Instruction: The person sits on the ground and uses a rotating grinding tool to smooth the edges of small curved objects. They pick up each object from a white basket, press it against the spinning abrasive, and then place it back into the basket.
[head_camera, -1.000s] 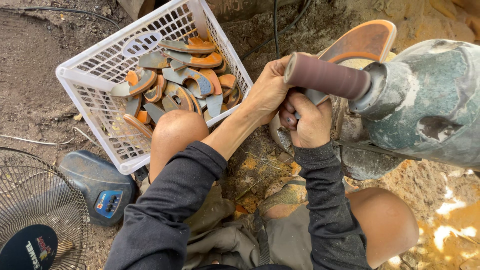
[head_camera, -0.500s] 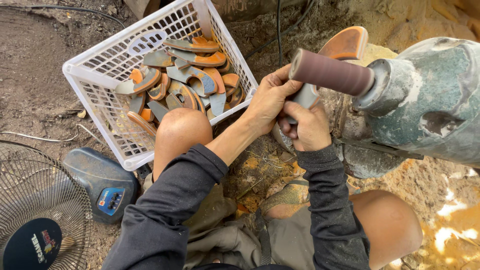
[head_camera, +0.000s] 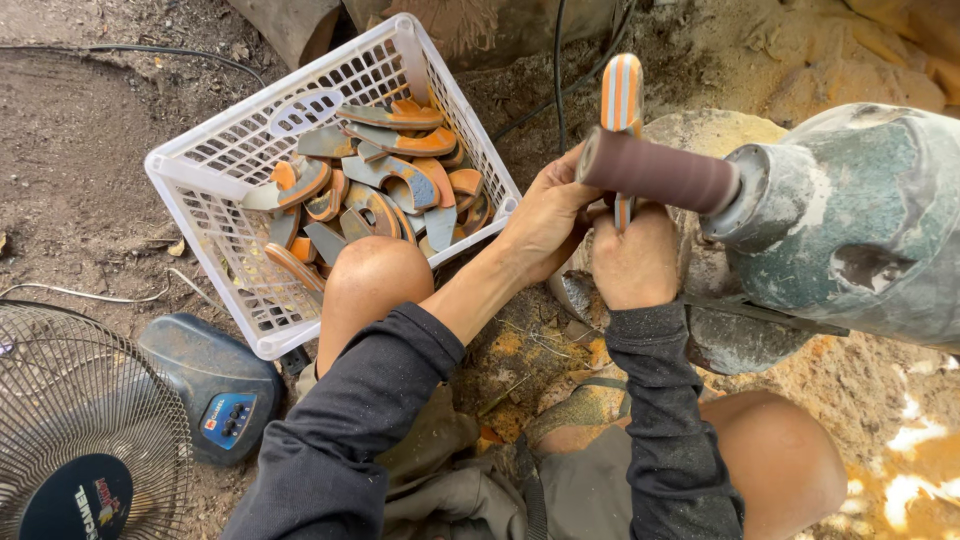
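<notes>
Both my hands grip one orange and grey shoe sole (head_camera: 621, 95), held on edge behind the brown sanding drum (head_camera: 657, 172) of a dusty grey-green motor (head_camera: 850, 220). My left hand (head_camera: 545, 220) holds the sole's left side, just under the drum's tip. My right hand (head_camera: 633, 262) clasps the sole's lower end from beneath the drum. The sole's middle is hidden behind the drum.
A white plastic basket (head_camera: 215, 190) with several orange and grey soles (head_camera: 385, 185) sits on the dirt at the left, beside my left knee (head_camera: 372, 275). A floor fan (head_camera: 90, 440) with a dark base stands at bottom left. Black cables (head_camera: 557, 60) run behind the motor.
The sole has turned from lying flat behind the drum to standing on edge, showing its striped side. Both hands stayed on it and shifted a little along the drum.
</notes>
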